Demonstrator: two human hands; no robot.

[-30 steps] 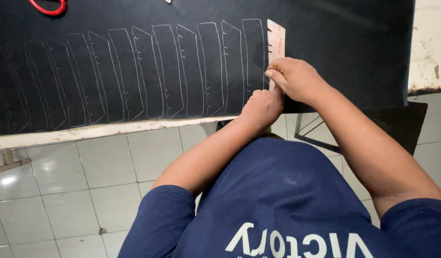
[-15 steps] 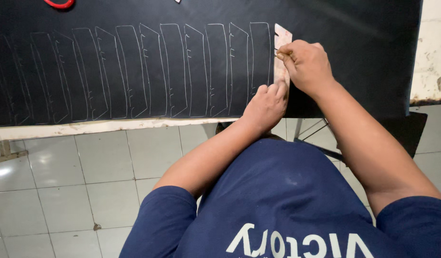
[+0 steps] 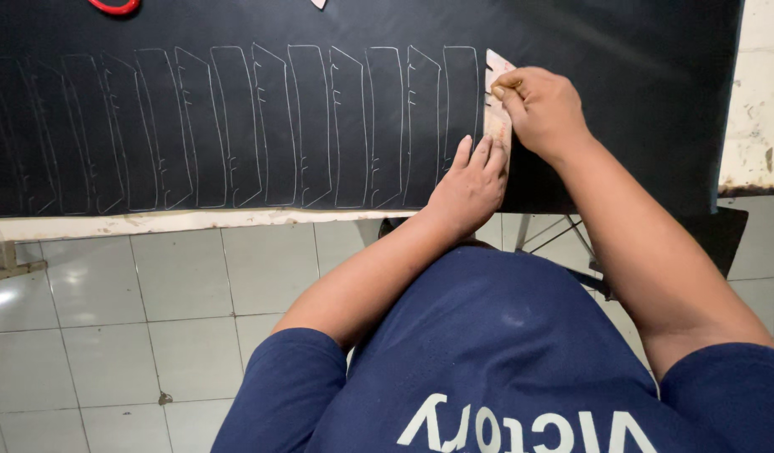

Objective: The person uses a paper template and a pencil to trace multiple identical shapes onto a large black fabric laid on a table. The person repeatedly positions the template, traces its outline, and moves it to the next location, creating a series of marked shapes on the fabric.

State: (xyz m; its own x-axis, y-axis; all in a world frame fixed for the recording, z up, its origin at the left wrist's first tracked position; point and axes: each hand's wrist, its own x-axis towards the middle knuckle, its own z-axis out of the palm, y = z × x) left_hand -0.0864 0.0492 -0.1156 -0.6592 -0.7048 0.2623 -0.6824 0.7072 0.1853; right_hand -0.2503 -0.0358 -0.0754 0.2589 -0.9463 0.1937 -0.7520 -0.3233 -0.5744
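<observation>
Template (image 3: 497, 117) lies pinned under left hand (image 3: 471, 180), right hand (image 3: 542, 109) beside.

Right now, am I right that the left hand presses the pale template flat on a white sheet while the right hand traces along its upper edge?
Not quite: the sheet is black, not white, as the head view shows. The rest holds: the left hand presses the pale template flat while the right hand traces near its upper edge, beside the row of traced outlines.

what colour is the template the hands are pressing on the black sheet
Pale pinkish tan, like card; the template lies under the left hand and right hand, seen in the head view.
</observation>
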